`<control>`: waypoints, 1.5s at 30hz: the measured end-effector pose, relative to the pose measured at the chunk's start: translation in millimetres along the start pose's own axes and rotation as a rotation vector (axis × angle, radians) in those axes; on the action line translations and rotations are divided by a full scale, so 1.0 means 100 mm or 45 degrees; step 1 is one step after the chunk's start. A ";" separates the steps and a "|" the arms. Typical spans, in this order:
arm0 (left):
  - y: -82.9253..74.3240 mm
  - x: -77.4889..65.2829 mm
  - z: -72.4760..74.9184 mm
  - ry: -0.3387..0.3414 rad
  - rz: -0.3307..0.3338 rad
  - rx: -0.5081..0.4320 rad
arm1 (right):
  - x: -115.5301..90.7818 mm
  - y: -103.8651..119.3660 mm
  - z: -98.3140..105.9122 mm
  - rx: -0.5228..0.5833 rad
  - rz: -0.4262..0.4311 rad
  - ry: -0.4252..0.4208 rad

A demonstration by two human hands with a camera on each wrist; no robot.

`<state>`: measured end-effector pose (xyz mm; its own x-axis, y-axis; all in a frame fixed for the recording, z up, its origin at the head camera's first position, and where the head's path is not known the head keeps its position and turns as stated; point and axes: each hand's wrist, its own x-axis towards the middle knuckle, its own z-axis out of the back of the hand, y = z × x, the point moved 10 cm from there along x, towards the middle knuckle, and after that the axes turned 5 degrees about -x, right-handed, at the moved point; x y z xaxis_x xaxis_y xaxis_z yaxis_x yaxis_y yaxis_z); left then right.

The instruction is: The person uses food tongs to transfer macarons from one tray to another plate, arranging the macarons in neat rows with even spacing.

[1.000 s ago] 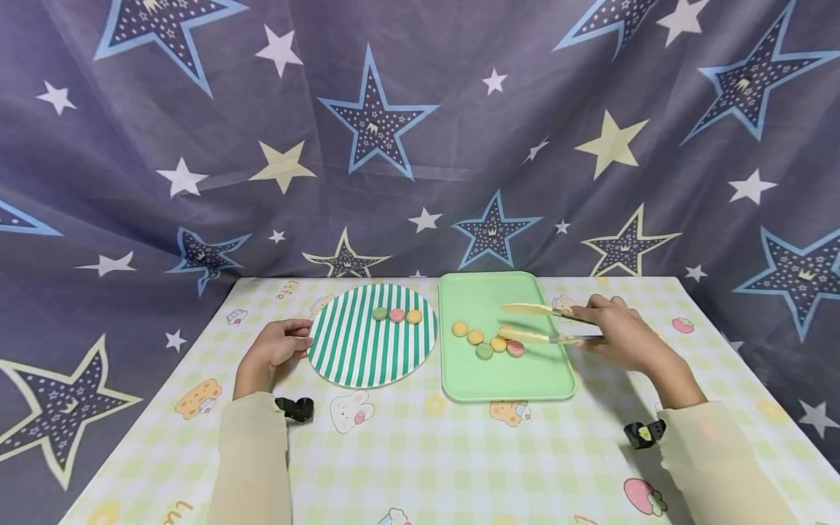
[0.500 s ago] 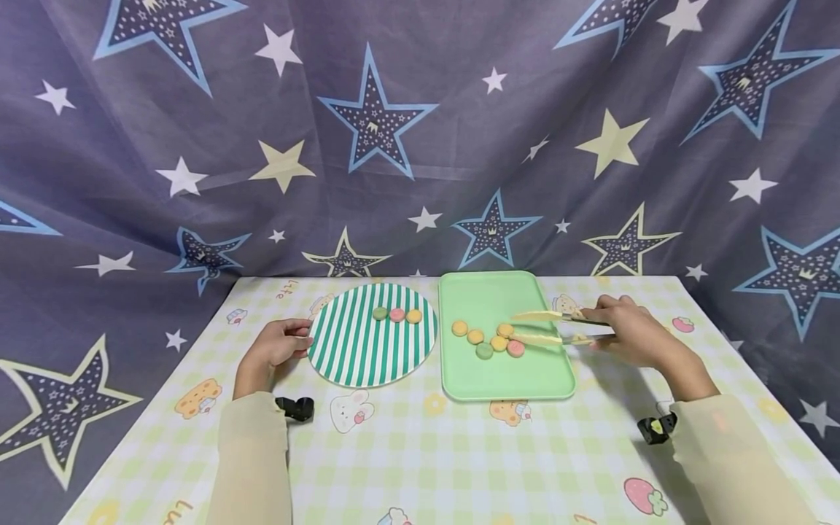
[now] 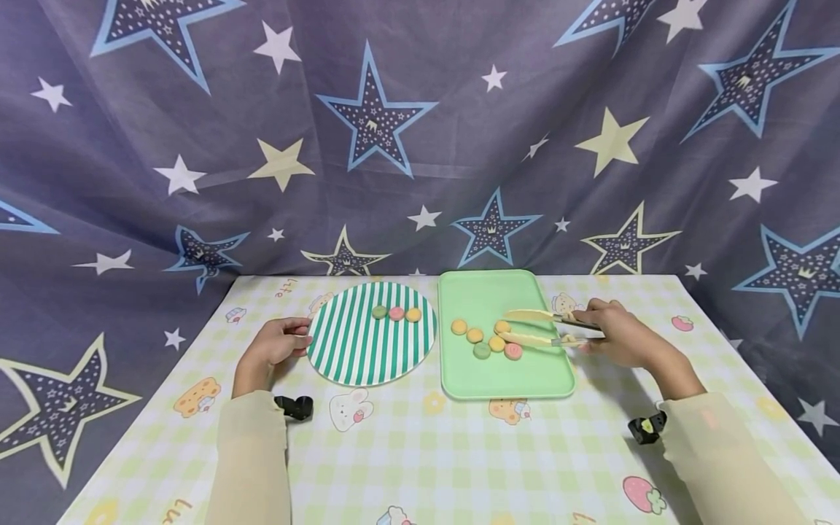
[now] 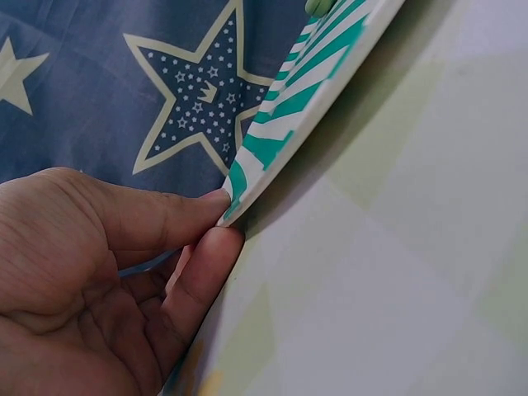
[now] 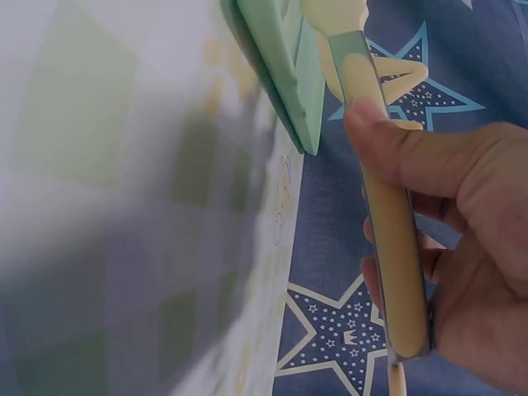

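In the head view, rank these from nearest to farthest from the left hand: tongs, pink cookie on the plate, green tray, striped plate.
1. Striped plate: left hand pinches its left rim.
2. Pink cookie: middle of the plate's three.
3. Green tray: right of the plate.
4. Tongs: right hand holds them over the tray.

Parted yellow-tipped tongs (image 3: 531, 340) reach over a green tray (image 3: 499, 380) of six round sweets (image 3: 496, 343), beside a striped plate (image 3: 367, 350) bearing three.
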<state>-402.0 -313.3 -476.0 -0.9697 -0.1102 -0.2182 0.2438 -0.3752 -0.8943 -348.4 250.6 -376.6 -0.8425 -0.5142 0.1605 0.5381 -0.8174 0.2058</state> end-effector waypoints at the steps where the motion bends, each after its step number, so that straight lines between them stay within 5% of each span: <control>1: 0.00 0.00 0.00 -0.001 0.001 -0.002 | 0.00 0.00 0.00 0.009 -0.001 0.004; 21: -0.01 0.01 0.01 -0.013 0.004 0.005 | -0.01 -0.01 -0.04 0.073 0.016 -0.022; 45: 0.02 0.01 -0.01 -0.009 0.010 0.000 | 0.06 0.11 0.11 -0.061 0.019 -0.137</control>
<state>-402.5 -313.5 -478.3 -0.9677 -0.1195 -0.2222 0.2512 -0.3741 -0.8927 -347.0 241.5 -362.9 -0.8254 -0.4979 0.2661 0.5466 -0.8227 0.1563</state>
